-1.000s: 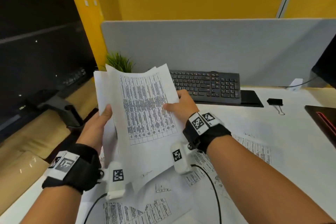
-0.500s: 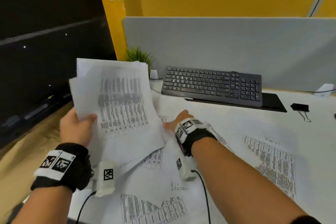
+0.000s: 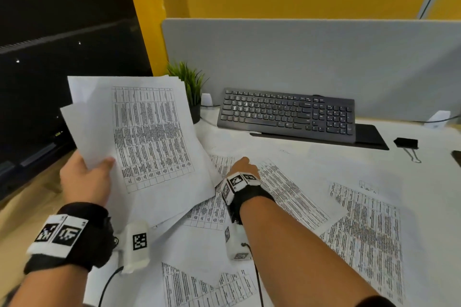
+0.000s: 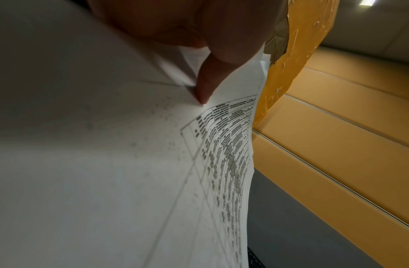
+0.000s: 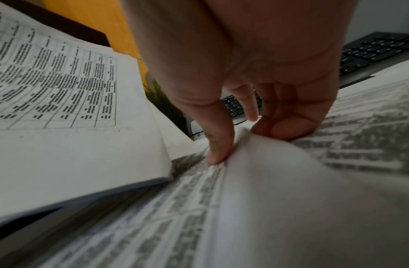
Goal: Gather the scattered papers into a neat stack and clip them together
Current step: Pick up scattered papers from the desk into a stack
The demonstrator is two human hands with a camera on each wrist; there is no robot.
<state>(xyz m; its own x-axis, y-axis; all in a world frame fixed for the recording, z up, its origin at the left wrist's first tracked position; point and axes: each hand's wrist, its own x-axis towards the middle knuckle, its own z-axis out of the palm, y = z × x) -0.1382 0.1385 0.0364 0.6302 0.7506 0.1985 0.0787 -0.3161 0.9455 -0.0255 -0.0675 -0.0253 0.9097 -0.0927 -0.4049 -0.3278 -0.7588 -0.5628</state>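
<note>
My left hand (image 3: 84,182) grips a loose bundle of printed sheets (image 3: 147,137) by its lower left edge and holds it tilted above the desk; the thumb (image 4: 205,85) presses on the paper (image 4: 107,163). My right hand (image 3: 242,166) is down on the desk beside the bundle. Its thumb (image 5: 219,145) and curled fingers (image 5: 288,127) pinch up a fold of a printed sheet (image 5: 279,181) lying there. Several more printed sheets (image 3: 366,234) are scattered on the white desk (image 3: 374,164). A black binder clip (image 3: 406,143) lies at the far right.
A black keyboard (image 3: 287,113) sits on a dark pad at the back, with a small potted plant (image 3: 190,90) to its left. A dark monitor (image 3: 62,57) stands at the left. A grey partition (image 3: 311,57) closes off the back of the desk.
My right hand let go of the bundle and dropped to the desk, where it now pinches a loose sheet. My left hand alone keeps the bundle up, shifted left.
</note>
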